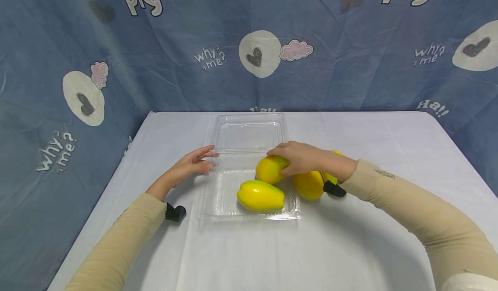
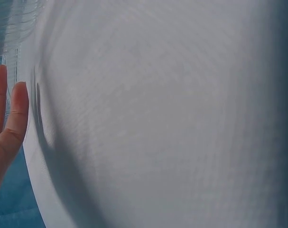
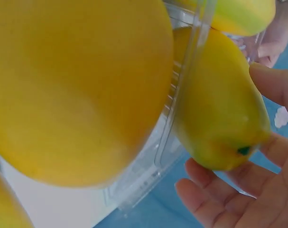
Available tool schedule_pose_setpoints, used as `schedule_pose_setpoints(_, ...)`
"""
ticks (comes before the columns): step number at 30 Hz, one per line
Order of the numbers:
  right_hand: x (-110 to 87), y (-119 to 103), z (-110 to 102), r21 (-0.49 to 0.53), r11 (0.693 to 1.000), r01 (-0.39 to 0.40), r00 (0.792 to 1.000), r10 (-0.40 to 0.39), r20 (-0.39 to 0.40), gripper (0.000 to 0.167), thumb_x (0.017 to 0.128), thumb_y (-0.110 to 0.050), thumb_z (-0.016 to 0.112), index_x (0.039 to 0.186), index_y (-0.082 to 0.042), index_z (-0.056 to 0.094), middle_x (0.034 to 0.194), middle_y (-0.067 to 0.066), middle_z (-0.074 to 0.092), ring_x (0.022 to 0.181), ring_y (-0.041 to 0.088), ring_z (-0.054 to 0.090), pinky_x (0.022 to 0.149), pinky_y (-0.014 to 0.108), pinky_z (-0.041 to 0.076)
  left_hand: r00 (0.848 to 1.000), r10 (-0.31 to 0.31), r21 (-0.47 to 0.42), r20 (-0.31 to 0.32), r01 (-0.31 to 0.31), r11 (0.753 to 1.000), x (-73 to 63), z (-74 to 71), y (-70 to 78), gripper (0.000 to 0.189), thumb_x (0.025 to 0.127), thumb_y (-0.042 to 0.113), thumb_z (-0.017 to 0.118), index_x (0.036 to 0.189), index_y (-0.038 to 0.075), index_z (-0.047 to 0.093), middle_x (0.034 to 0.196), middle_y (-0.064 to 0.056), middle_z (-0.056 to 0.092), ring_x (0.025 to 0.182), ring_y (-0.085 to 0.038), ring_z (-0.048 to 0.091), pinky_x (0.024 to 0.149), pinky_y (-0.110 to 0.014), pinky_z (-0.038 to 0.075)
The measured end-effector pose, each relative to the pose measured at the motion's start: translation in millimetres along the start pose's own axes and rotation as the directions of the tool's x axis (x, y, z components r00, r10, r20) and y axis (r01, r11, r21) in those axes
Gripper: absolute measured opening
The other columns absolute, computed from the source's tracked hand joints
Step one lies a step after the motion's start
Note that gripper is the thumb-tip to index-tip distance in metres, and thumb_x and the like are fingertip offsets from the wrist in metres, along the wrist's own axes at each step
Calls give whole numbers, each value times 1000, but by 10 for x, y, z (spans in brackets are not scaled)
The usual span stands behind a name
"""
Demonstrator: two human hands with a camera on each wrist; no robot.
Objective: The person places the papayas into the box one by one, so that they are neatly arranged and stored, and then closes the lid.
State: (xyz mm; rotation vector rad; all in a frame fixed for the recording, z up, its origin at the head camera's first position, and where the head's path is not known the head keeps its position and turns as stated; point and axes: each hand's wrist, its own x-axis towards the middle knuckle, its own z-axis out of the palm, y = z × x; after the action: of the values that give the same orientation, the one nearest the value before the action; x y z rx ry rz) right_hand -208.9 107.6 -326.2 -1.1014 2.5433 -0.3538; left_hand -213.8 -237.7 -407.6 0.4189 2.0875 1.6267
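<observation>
My right hand (image 1: 302,158) grips a yellow papaya (image 1: 268,170), fingers and thumb round it, over the right back part of a clear plastic box (image 1: 223,196). In the right wrist view, the fingers curl about the end of this papaya (image 3: 219,104) with a dark green spot. Another yellow-green papaya (image 1: 261,196) lies on its side at the front of the box. My left hand (image 1: 190,165) is at the box's left edge with fingers extended and nothing held; the left wrist view catches only part of this hand (image 2: 8,128).
The box's hinged clear lid (image 1: 249,133) lies open behind it. Right of the box sits a yellow fruit (image 1: 308,185), large in the right wrist view. One more yellow fruit (image 1: 330,177) is partly hidden by my right wrist. A white cloth (image 1: 241,256) covers the table.
</observation>
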Motion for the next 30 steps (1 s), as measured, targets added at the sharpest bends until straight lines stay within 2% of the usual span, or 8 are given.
schedule_pose_setpoints(6, -60, -1, -77, 24, 999, -28, 1000, 28, -10, 55, 81, -18, 66, 132, -8, 47, 131, 14, 49, 116, 30, 49, 95, 45, 41, 1000, -13, 12, -6, 13, 1000, 2, -4, -5, 65, 89, 6, 50, 146, 4, 17, 143, -23, 30, 124, -43, 39, 82, -22, 47)
schedule_pose_setpoints(13, -180, 58, -158, 47, 996, -79, 997, 80, -24, 59, 82, -22, 67, 135, -11, 44, 137, 13, 44, 124, 32, 42, 99, 49, 36, 1000, -9, 15, -7, 9, 1000, 0, 8, 10, 66, 89, 7, 51, 146, 4, 17, 143, -23, 30, 123, -42, 40, 83, -22, 47)
schedule_pose_setpoints(21, -341, 163, -205, 77, 988, -138, 988, 143, -65, 58, 83, -23, 67, 135, -11, 44, 138, 14, 43, 126, 33, 40, 100, 52, 34, 997, 72, 39, 35, -73, 997, -10, -15, -15, 69, 90, 19, 55, 146, 5, 18, 140, -17, 38, 115, -25, 52, 82, -22, 48)
schedule_pose_setpoints(26, -455, 228, -208, 93, 981, -168, 981, 176, -82, 57, 83, -21, 66, 135, -10, 45, 137, 15, 44, 125, 34, 39, 100, 53, 33, 1000, 1, 30, 5, -1, 1000, -6, -8, 3, 69, 89, 14, 55, 146, 7, 18, 142, -19, 34, 121, -34, 46, 83, -23, 47)
schedule_pose_setpoints(30, -544, 292, -197, 100, 979, -176, 978, 186, -99, 57, 83, -20, 67, 134, -9, 45, 136, 16, 44, 125, 34, 40, 99, 53, 34, 1000, -29, 18, -7, 29, 999, 7, 0, 6, 67, 89, 7, 52, 146, 6, 18, 143, -21, 32, 123, -41, 41, 82, -23, 47)
